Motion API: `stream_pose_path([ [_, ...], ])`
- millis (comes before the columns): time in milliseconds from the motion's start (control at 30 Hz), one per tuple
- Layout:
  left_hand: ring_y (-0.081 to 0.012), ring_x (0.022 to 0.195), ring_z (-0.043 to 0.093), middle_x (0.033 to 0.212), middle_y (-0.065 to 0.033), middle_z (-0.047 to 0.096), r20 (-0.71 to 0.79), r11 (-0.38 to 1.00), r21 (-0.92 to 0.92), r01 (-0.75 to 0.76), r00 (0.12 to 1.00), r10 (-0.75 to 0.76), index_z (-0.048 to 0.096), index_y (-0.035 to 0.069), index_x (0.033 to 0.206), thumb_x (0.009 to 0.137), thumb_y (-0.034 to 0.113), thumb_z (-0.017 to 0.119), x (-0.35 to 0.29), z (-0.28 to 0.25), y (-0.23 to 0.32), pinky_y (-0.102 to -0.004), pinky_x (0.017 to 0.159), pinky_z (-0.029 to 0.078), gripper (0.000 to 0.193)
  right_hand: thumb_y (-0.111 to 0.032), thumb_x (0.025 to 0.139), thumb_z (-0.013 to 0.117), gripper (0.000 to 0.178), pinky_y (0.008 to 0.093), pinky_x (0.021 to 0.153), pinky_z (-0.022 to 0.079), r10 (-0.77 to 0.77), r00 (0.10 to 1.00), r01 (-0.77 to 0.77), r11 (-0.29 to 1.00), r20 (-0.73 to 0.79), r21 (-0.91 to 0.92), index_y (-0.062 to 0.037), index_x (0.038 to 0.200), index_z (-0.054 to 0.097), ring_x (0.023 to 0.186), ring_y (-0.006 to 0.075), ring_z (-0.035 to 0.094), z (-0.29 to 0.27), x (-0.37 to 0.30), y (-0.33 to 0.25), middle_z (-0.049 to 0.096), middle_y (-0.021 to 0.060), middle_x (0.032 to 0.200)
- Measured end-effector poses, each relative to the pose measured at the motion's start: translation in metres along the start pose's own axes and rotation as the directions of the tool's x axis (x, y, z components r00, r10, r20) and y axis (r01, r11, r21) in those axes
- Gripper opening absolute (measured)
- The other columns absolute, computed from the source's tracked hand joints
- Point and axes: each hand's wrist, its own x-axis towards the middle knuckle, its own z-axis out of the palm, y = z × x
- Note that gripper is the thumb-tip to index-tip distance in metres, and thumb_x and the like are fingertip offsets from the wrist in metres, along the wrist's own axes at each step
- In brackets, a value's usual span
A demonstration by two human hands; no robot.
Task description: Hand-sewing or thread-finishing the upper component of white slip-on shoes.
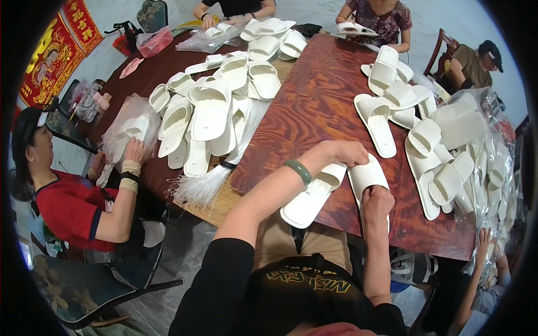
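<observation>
Two white open-toe slippers lie side by side at the near edge of the table in front of me. My left hand [350, 153] is curled over their far ends, its fingers closed at the toe of the right-hand slipper [368, 175]. The left-hand slipper [307, 203] lies partly beneath my left forearm, its sole end toward me. My right hand [378, 203] is closed in a fist at the strap opening of the right-hand slipper. Whatever its fingertips pinch is hidden. A green bangle [298, 171] circles my left wrist.
White slippers [210, 109] pile up on the left beside a bundle of thin white strands [202, 187]. More slippers [426, 165] and clear plastic bags [493, 145] crowd the right side of the wooden table [291, 106]. Several people work around it; one in red [78, 207] bags slippers.
</observation>
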Motion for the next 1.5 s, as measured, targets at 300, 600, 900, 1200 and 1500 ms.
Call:
stream_pose_path([
  [300, -0.0065, 0.063, 0.047, 0.074, 0.0032, 0.057, 0.01, 1.0, -0.003, -0.023, 1.0, 0.023, 0.065, 0.001, 0.093, 0.086, 0.017, 0.057, 0.004, 0.001, -0.004, -0.0227, 0.057, 0.039, 0.019, -0.015, 0.071, 0.064, 0.017, 0.0457, 0.056, 0.047, 0.056, 0.998, -0.057, 0.992, 0.005, 0.116, -0.001, 0.063, 0.059, 0.059, 0.0372, 0.059, -0.003, -0.003, 0.006, 0.058, 0.0189, 0.062],
  [600, -0.001, 0.059, 0.041, 0.064, 0.0076, 0.05, 0.023, 0.998, -0.038, 0.04, 0.999, -0.039, 0.066, 0.003, 0.085, 0.084, 0.018, 0.061, -0.011, -0.003, 0.014, -0.0198, 0.051, 0.031, 0.016, -0.014, 0.07, 0.065, 0.015, 0.0438, 0.059, 0.047, 0.028, 0.999, -0.025, 0.993, -0.02, 0.118, -0.0021, 0.063, 0.06, 0.062, 0.0346, 0.06, 0.002, 0.002, 0.001, 0.06, 0.0171, 0.064],
  [900, -0.0042, 0.065, 0.047, 0.078, 0.0035, 0.061, 0.012, 0.991, 0.033, 0.126, 0.992, -0.126, 0.068, 0.002, 0.097, 0.083, 0.019, 0.064, -0.011, -0.005, 0.022, -0.0194, 0.061, 0.039, 0.023, -0.011, 0.073, 0.064, 0.012, 0.0429, 0.061, 0.047, -0.034, 0.999, 0.039, 0.984, -0.031, 0.171, -0.002, 0.067, 0.06, 0.065, 0.0333, 0.059, -0.012, -0.003, -0.004, 0.06, 0.0159, 0.068],
  [1200, -0.0063, 0.059, 0.048, 0.073, -0.0022, 0.062, -0.176, 0.973, -0.207, 0.102, 0.974, -0.139, 0.068, -0.002, 0.091, 0.077, 0.008, 0.067, -0.014, -0.003, 0.019, -0.0199, 0.056, 0.039, 0.017, -0.01, 0.079, 0.064, 0.009, 0.0376, 0.067, 0.049, -0.055, 0.991, 0.095, 0.929, -0.121, 0.358, -0.004, 0.084, 0.066, 0.074, 0.03, 0.061, -0.058, 0.036, -0.004, 0.062, 0.0133, 0.076],
  [1500, -0.0099, 0.061, 0.057, 0.071, -0.0062, 0.064, -0.523, 0.985, -0.134, -0.109, 0.852, 0.023, 0.068, -0.002, 0.081, 0.074, 0.001, 0.065, -0.025, 0.012, 0.016, -0.0223, 0.054, 0.041, 0.008, -0.023, 0.088, 0.056, 0.027, 0.0319, 0.067, 0.047, -0.236, 0.874, -0.123, 0.739, 0.425, 0.663, 0.0005, 0.094, 0.066, 0.07, 0.0228, 0.063, 0.011, 0.109, 0.02, 0.066, 0.0146, 0.076],
])
